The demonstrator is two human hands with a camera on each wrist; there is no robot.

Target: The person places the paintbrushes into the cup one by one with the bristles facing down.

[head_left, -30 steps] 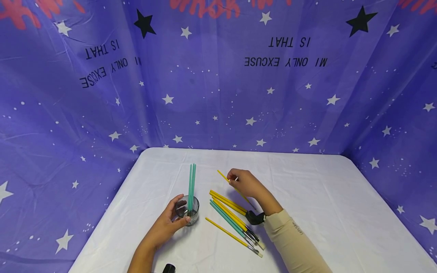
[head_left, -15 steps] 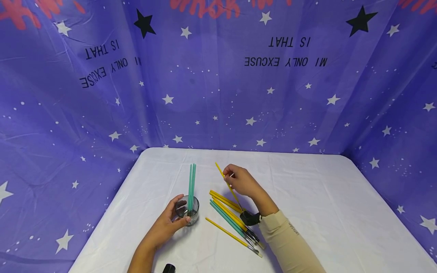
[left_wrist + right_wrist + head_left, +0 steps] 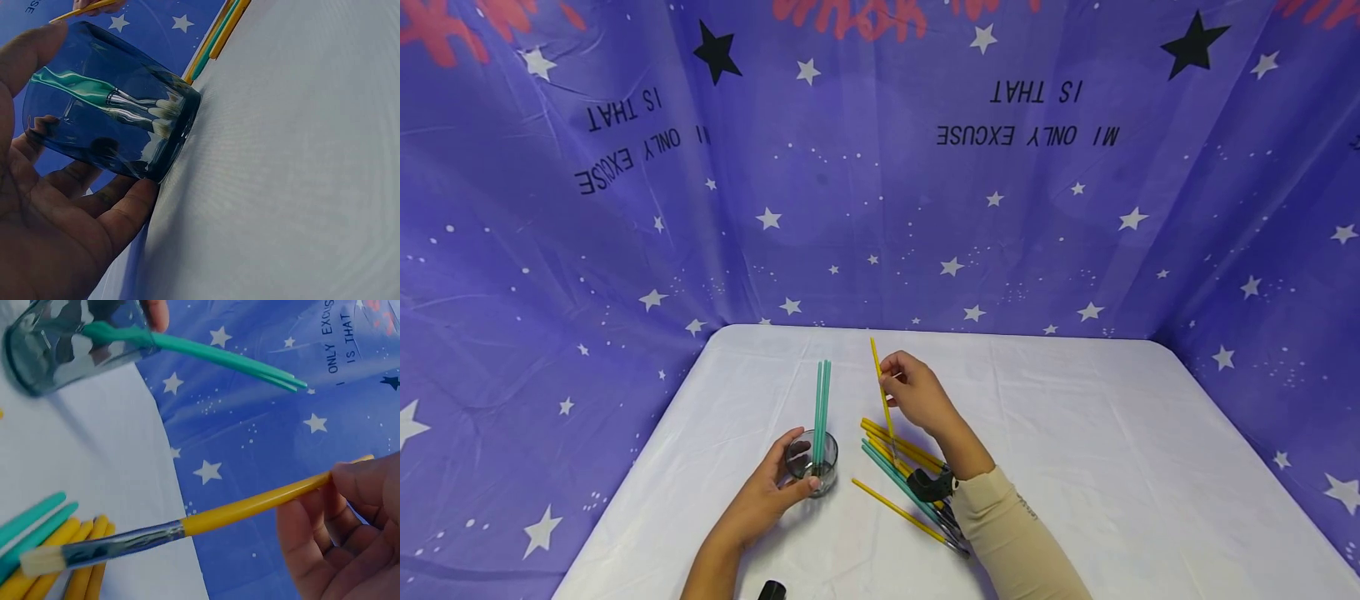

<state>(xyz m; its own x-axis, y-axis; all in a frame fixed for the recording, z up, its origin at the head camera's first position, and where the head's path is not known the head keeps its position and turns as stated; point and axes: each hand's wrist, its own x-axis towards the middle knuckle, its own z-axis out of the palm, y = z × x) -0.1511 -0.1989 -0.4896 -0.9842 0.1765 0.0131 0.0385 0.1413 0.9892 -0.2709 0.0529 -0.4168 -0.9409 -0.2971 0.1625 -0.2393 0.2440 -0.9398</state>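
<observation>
My left hand (image 3: 765,492) grips a smoky glass cup (image 3: 134,100) that stands on the table, thumb on one side and fingers round the other. Inside the cup, teal-handled paintbrushes (image 3: 823,408) stand bristles down, their handles rising past the rim. My right hand (image 3: 917,396) pinches a yellow paintbrush (image 3: 250,506) by its upper handle between thumb and fingers. That brush hangs bristles down above the loose brushes, to the right of the cup. Its pale flat bristles and metal ferrule show in the right wrist view.
Several yellow brushes (image 3: 910,450) and teal brushes (image 3: 895,477) lie in a slanted bunch under my right wrist. A single yellow brush (image 3: 895,509) lies nearer the front. A black object (image 3: 772,590) shows at the front edge. Behind the white table (image 3: 1075,433) hangs a purple star-patterned curtain (image 3: 880,167).
My right hand has moved left toward the cup with the yellow paintbrush, which has swung from slanted to nearly upright. My left hand and the cup have stayed put.
</observation>
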